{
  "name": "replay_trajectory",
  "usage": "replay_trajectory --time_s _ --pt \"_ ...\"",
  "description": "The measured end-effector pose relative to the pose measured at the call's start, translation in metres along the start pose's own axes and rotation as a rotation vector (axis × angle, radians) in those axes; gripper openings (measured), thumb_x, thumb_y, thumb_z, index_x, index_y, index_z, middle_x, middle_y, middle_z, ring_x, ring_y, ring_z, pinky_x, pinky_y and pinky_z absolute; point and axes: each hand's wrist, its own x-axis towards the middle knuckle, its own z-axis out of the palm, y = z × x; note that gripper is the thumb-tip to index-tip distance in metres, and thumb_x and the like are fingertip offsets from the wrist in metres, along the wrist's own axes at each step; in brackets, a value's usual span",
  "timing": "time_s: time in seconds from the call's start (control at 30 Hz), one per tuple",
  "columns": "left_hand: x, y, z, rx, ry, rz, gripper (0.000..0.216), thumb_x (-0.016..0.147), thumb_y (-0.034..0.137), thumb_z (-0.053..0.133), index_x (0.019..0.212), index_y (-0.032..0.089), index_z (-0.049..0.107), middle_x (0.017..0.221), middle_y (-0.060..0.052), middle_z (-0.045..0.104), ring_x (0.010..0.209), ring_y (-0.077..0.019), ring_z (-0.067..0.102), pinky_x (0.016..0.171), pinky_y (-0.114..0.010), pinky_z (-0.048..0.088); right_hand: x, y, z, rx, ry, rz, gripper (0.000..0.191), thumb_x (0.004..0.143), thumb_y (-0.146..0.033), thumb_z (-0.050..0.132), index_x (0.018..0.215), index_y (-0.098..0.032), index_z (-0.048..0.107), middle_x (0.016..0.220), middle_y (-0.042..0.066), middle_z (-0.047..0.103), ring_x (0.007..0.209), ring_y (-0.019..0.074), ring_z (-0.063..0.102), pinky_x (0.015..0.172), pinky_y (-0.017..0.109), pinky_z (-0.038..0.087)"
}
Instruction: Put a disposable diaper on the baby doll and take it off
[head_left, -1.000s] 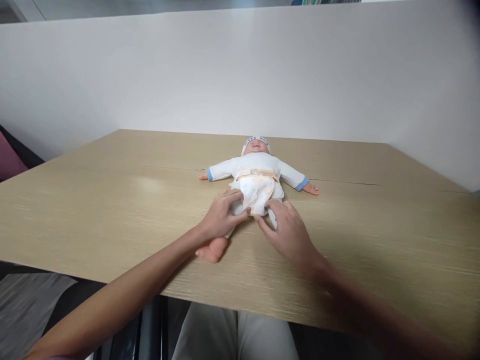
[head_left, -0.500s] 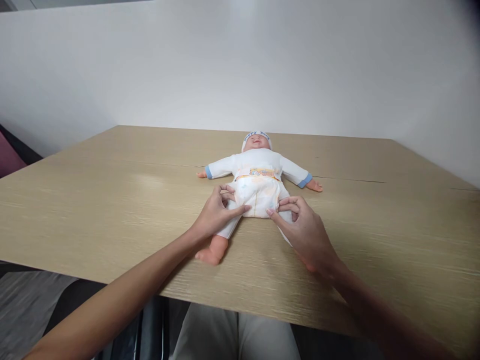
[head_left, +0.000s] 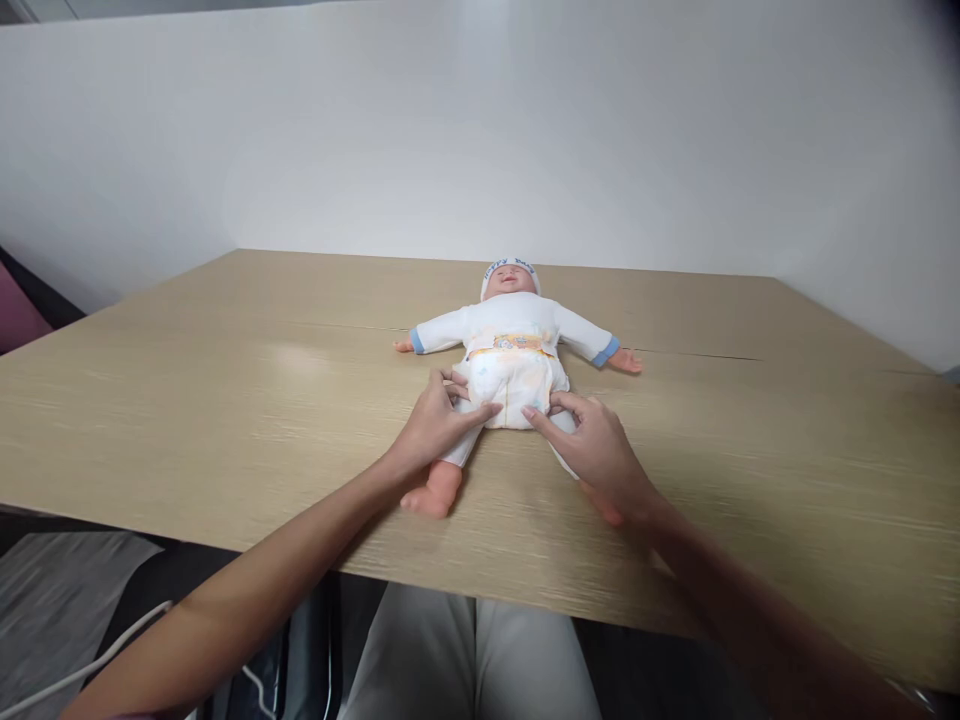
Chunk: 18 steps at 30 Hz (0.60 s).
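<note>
A baby doll (head_left: 517,312) in a white suit with blue cuffs and a white printed cap lies on its back, arms spread and feet toward me. Around its hips is a white diaper (head_left: 510,385) with an orange patterned waistband. My left hand (head_left: 442,415) grips the diaper's left leg edge, thumb on the front and fingers curled at the side. On the other side my right hand (head_left: 592,435) pinches the right leg edge between thumb and fingers. The doll's left-side foot (head_left: 435,490) shows fully; the other is partly behind my right hand.
The wooden table (head_left: 225,420) has a thin seam running across it behind the doll. A white wall (head_left: 480,130) stands at its far edge. My legs (head_left: 480,655) are below the near edge, with a white cable (head_left: 97,660) at lower left.
My right hand has shifted slightly left and up along the diaper's edge, and the doll's legs have drawn slightly closer together. My left hand keeps its hold.
</note>
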Motion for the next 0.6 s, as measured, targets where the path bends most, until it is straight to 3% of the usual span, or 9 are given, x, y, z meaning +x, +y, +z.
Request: replay_trajectory --time_s 0.23,0.4,0.5,0.6 --pt "0.002 0.009 -0.005 0.097 -0.057 0.079 0.05 0.079 0.059 0.092 0.1 0.021 0.068 0.102 -0.007 0.076 0.099 -0.0284 0.069 0.084 -0.038 0.05 0.0 0.001 0.001 0.005 -0.006 0.005 0.032 0.098 -0.055 0.068 0.089 -0.025 0.075 0.096 0.008 0.082 0.096 0.0313 0.068 0.085 0.039 0.046" --pt "0.01 0.01 -0.008 -0.303 -0.208 -0.132 0.061 0.069 0.053 0.102 0.104 0.019 0.066 0.096 -0.006 0.075 0.089 -0.0231 0.072 0.08 -0.037 0.054 0.001 0.0 0.004 0.018 -0.008 -0.018 0.032 0.098 -0.055 0.065 0.089 -0.025 0.072 0.096 0.008 0.081 0.096 0.0312 0.065 0.087 0.041 0.046" --pt "0.011 0.006 -0.01 -0.389 -0.165 -0.238 0.074 0.06 0.045 0.109 0.108 0.021 0.058 0.09 -0.004 0.075 0.085 -0.0231 0.074 0.077 -0.038 0.055 0.001 0.001 0.003 0.058 -0.012 0.015 0.033 0.098 -0.055 0.065 0.09 -0.024 0.073 0.098 0.008 0.081 0.096 0.0305 0.066 0.087 0.04 0.046" --pt "0.009 0.005 -0.011 -0.371 -0.11 -0.258 0.085 0.058 0.044 0.11 0.115 0.023 0.051 0.098 -0.005 0.077 0.094 -0.0246 0.075 0.082 -0.038 0.056 0.001 0.002 0.0 0.096 -0.046 0.067 0.035 0.097 -0.057 0.066 0.094 -0.024 0.076 0.101 0.007 0.081 0.096 0.0299 0.067 0.086 0.039 0.047"
